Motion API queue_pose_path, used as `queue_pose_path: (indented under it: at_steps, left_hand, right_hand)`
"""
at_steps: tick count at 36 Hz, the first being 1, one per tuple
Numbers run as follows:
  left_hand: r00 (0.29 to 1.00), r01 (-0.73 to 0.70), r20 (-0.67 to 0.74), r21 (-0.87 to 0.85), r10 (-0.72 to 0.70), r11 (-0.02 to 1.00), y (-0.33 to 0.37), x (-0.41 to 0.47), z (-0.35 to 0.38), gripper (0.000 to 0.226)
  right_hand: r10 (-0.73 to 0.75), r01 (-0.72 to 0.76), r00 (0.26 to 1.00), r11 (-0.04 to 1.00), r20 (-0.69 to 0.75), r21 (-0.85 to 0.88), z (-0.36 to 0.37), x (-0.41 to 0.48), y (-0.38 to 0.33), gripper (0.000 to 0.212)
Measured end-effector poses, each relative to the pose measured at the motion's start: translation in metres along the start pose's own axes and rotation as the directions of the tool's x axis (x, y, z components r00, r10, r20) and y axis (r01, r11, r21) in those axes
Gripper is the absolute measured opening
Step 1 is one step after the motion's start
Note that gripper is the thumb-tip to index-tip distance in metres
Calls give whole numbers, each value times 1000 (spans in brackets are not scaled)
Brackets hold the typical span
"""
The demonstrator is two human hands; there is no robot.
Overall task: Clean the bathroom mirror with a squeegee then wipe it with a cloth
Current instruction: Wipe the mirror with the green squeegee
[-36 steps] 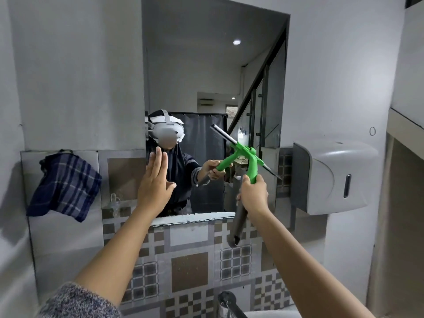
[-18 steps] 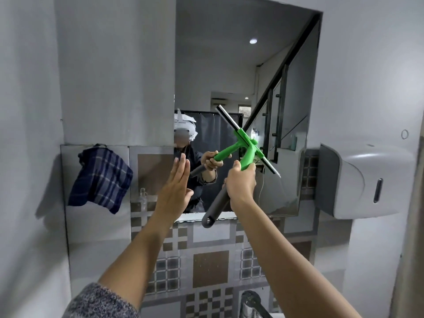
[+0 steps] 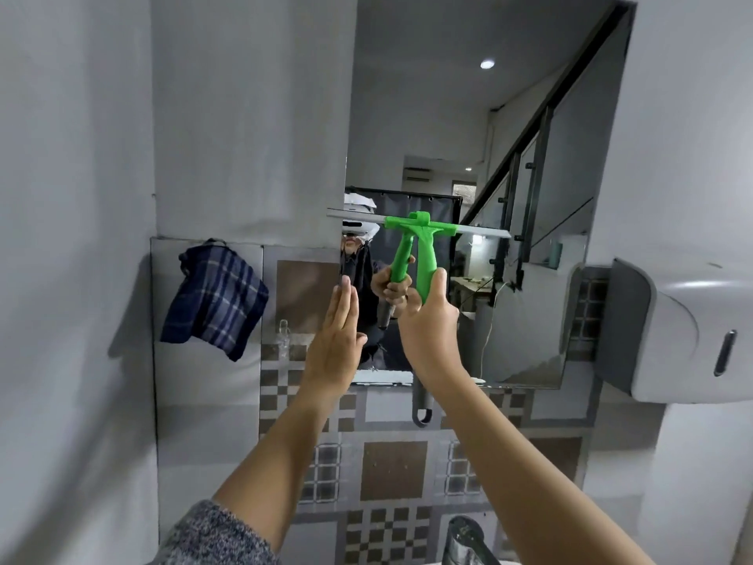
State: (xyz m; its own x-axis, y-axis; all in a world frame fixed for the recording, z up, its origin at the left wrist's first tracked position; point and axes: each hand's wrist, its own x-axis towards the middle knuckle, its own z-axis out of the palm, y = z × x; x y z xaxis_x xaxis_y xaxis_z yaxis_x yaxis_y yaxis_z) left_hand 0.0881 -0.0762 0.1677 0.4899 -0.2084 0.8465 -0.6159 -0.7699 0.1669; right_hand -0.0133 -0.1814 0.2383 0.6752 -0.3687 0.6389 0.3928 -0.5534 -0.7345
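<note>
The bathroom mirror hangs on the wall ahead. My right hand grips the green handle of the squeegee. Its metal blade lies level against the mirror's lower half, and its grey handle end hangs below my wrist. My left hand is held flat with fingers straight and together, at the mirror's lower left edge, holding nothing. A blue plaid cloth hangs from a hook on the wall, left of the mirror.
A grey paper towel dispenser juts from the wall at the right. Patterned tiles cover the wall below the mirror. A chrome tap shows at the bottom edge. A small bottle stands left of my left hand.
The squeegee blade has swung from a steep diagonal to level and shifted left against the mirror. My view has turned left, and my left hand stays raised near the mirror's lower left corner.
</note>
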Motion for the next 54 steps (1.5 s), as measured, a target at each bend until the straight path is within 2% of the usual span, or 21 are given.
queue_pose_path:
  at_steps: [9, 20, 29, 38, 43, 49, 54]
  left_hand:
    - [998, 50, -43, 16, -49, 999, 7, -7, 7, 78]
    - [991, 111, -70, -22, -112, 994, 12, -17, 18, 85]
    - [989, 136, -61, -17, -136, 991, 14, -19, 22, 87]
    - [986, 163, -41, 42, -161, 986, 18, -17, 17, 85]
    - [991, 129, -31, 90, -127, 988, 15, -18, 14, 86]
    - [994, 74, -91, 151, -60, 986, 6, -9, 2, 63]
    - [995, 23, -95, 178, -6, 984, -2, 26, -17, 58]
  right_hand:
    - [-68, 79, 995, 983, 71, -165, -16, 3, 15, 51]
    - [-160, 196, 978, 920, 133, -338, -41, 12, 26, 48]
    - [-214, 286, 957, 806, 195, -518, -69, 30, 35, 52]
    - [-266, 383, 923, 696, 277, -607, -95, 49, 32, 56]
    - [-315, 440, 898, 611, 307, -659, -111, 57, 28, 54]
    - [-383, 493, 864, 511, 327, -705, -124, 63, 27, 50]
    - [-413, 504, 850, 460, 326, -731, -131, 69, 29, 52]
